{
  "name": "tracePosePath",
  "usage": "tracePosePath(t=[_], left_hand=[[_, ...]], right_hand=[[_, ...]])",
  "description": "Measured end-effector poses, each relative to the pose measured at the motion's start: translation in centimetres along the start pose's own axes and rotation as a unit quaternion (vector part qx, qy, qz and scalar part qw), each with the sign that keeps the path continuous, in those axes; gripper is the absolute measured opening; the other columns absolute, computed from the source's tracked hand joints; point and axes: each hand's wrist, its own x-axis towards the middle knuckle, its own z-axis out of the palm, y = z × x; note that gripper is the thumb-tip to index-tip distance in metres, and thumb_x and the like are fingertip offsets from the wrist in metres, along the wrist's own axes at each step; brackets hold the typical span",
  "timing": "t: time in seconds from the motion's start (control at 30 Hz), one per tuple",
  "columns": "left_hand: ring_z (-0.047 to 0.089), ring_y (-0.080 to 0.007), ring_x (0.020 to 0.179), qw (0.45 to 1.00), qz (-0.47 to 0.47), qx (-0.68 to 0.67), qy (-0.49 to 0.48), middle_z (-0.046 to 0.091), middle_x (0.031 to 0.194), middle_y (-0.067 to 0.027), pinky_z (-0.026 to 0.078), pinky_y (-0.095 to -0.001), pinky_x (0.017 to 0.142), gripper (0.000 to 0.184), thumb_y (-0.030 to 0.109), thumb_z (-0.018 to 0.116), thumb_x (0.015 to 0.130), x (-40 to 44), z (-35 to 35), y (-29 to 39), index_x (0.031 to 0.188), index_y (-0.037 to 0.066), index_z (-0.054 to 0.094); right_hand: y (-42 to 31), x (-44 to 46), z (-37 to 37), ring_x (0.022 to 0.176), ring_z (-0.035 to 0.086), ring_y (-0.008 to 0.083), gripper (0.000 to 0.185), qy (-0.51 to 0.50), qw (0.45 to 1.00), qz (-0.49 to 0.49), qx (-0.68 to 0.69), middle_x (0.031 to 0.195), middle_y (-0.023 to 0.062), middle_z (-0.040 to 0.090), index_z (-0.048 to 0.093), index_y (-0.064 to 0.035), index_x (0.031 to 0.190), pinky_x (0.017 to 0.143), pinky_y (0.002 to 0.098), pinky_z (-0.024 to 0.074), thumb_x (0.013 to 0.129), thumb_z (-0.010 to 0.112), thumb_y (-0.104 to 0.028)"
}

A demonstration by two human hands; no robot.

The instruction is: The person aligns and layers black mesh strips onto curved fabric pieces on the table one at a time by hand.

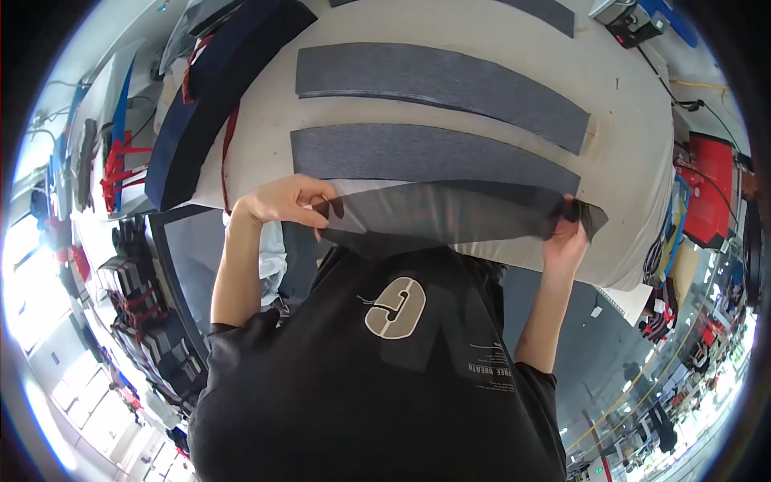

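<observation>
A sheer dark fabric strip [450, 213] is stretched between my two hands at the table's near edge, in front of my chest. My left hand [293, 202] pinches its left end, fingers curled. At its right end my right hand [569, 223] grips the strip, with a corner sticking out past the fingers. Just beyond lies a grey fabric panel [426, 151], its near edge partly behind the sheer strip. Another grey panel [434, 79] lies flat farther back.
The pale table [634, 161] has part of a further grey panel [546, 12] at its far edge. Dark navy folded material [217, 104] lies along the left. A black device [630, 24] sits at the back right; a red box [710, 189] stands right of the table.
</observation>
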Motion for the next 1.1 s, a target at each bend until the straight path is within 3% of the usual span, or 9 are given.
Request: tracePosePath(t=[0.07, 0.13, 0.3, 0.43, 0.57, 0.63, 0.73, 0.87, 1.1], left_hand=[[0.055, -0.007, 0.072, 0.997, 0.04, -0.015, 0.062, 0.06, 0.08, -0.0026, 0.045, -0.0205, 0.064, 0.025, 0.006, 0.07, 0.076, 0.0, 0.2, -1.0, 0.097, -0.001, 0.058], [0.056, -0.0081, 0.072, 0.994, 0.042, 0.001, 0.099, 0.059, 0.079, -0.0028, 0.046, -0.0209, 0.065, 0.021, 0.006, 0.068, 0.078, 0.2, -0.8, -2.0, 0.095, 0.0, 0.058], [0.053, -0.0078, 0.07, 0.953, 0.089, 0.065, 0.281, 0.057, 0.073, -0.002, 0.043, -0.0216, 0.065, 0.01, 0.008, 0.061, 0.085, 1.4, -1.4, -2.3, 0.088, 0.0, 0.058], [0.054, -0.0096, 0.07, 0.943, 0.074, 0.08, 0.314, 0.054, 0.072, -0.0023, 0.042, -0.0211, 0.067, 0.01, 0.011, 0.059, 0.086, 1.4, -1.4, -2.5, 0.085, 0.002, 0.054], [0.053, -0.0098, 0.071, 0.931, 0.137, 0.053, 0.335, 0.052, 0.075, -0.0017, 0.042, -0.0221, 0.069, 0.011, 0.012, 0.058, 0.086, 1.0, -1.3, -2.9, 0.085, 0.001, 0.054], [0.053, -0.0097, 0.072, 0.931, 0.154, 0.022, 0.331, 0.052, 0.075, -0.001, 0.042, -0.0228, 0.068, 0.012, 0.011, 0.059, 0.085, 1.0, -1.3, -3.2, 0.085, 0.0, 0.054], [0.053, -0.0102, 0.074, 0.936, 0.15, -0.002, 0.319, 0.053, 0.077, -0.0014, 0.043, -0.0233, 0.069, 0.01, 0.01, 0.058, 0.085, 1.0, -1.3, -3.4, 0.087, 0.0, 0.054], [0.053, -0.0088, 0.076, 0.931, 0.144, -0.007, 0.336, 0.053, 0.078, -0.0016, 0.044, -0.0231, 0.07, 0.009, 0.008, 0.055, 0.086, 1.0, -1.2, -3.5, 0.09, 0.0, 0.055], [0.047, -0.006, 0.064, 0.914, 0.154, -0.031, 0.373, 0.045, 0.069, 0.0018, 0.04, -0.0192, 0.056, 0.005, 0.011, 0.052, 0.088, 1.2, -1.3, -3.6, 0.089, 0.006, 0.054]], right_hand=[[0.3, 1.0, -0.9, 0.107, 0.056, 0.0248, 0.027, -0.044, 0.998, -0.005, 0.05, 0.111, 0.011, 0.062, 0.059, -0.0077, 0.11, 0.094, 0.0414, 0.0439, 0.093, 0.05, -0.026], [-0.4, 1.5, -0.7, 0.11, 0.055, 0.0277, 0.029, -0.209, 0.971, 0.016, 0.11, 0.117, 0.013, 0.059, 0.058, -0.0045, 0.112, 0.094, 0.0419, 0.0439, 0.093, 0.049, -0.024], [-1.3, 0.8, 0.5, 0.114, 0.051, 0.0328, 0.046, -0.127, 0.989, 0.0, 0.075, 0.122, 0.0182, 0.055, 0.053, 0.0023, 0.117, 0.1, 0.0441, 0.0388, 0.092, 0.045, -0.035], [-2.7, -0.7, 1.0, 0.123, 0.042, 0.0369, 0.064, -0.146, 0.979, 0.038, 0.135, 0.132, 0.0235, 0.045, 0.042, 0.0055, 0.128, 0.108, 0.0484, 0.0281, 0.092, 0.038, -0.047], [-3.6, -2.0, 0.8, 0.127, 0.038, 0.0368, 0.064, -0.144, 0.975, 0.072, 0.152, 0.135, 0.0241, 0.041, 0.038, 0.0048, 0.131, 0.11, 0.0496, 0.0224, 0.093, 0.037, -0.047], [-4.1, -2.5, 1.1, 0.125, 0.04, 0.0366, 0.061, 0.042, 0.996, 0.078, 0.027, 0.134, 0.0236, 0.042, 0.04, 0.0046, 0.128, 0.109, 0.0494, 0.026, 0.092, 0.038, -0.045], [-4.3, -2.6, 0.4, 0.122, 0.044, 0.0357, 0.051, 0.038, 0.987, 0.102, -0.116, 0.132, 0.0226, 0.046, 0.045, 0.0035, 0.122, 0.106, 0.0487, 0.0323, 0.091, 0.041, -0.036], [-5.1, -2.7, -0.4, 0.119, 0.048, 0.0327, 0.041, 0.025, 0.987, 0.088, -0.132, 0.124, 0.0208, 0.052, 0.05, 0.0027, 0.117, 0.102, 0.0448, 0.038, 0.088, 0.042, -0.026], [-4.3, -3.7, -0.7, 0.105, 0.055, 0.0221, 0.035, 0.032, 0.949, 0.037, -0.313, 0.11, 0.0143, 0.059, 0.052, 0.003, 0.117, 0.094, 0.0329, 0.0419, 0.088, 0.047, -0.015]])
